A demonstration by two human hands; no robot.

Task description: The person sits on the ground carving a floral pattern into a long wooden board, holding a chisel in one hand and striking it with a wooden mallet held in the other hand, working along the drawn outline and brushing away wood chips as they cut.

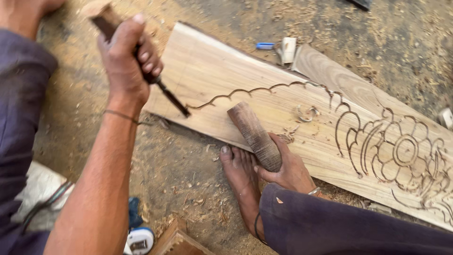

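Note:
My left hand (125, 61) is closed around a chisel (167, 97) with a wooden handle. The chisel's dark metal tip rests on the near end of a scalloped line cut into a long pale wooden plank (226, 71). My right hand (290, 170) grips a round, dark wooden mallet (255, 134), which lies tilted over the plank's near edge, a little right of the chisel tip. A carved flower motif (406, 151) fills the plank's right part. My bare foot (240, 182) is on the ground against the plank, beside my right hand.
Sawdust and wood chips cover the ground. A second board (330, 71) lies behind the plank, with a blue-handled tool (265, 46) and a small pale block (288, 48) near it. A white and blue tape measure (139, 241) and a wooden piece (177, 242) sit at the bottom.

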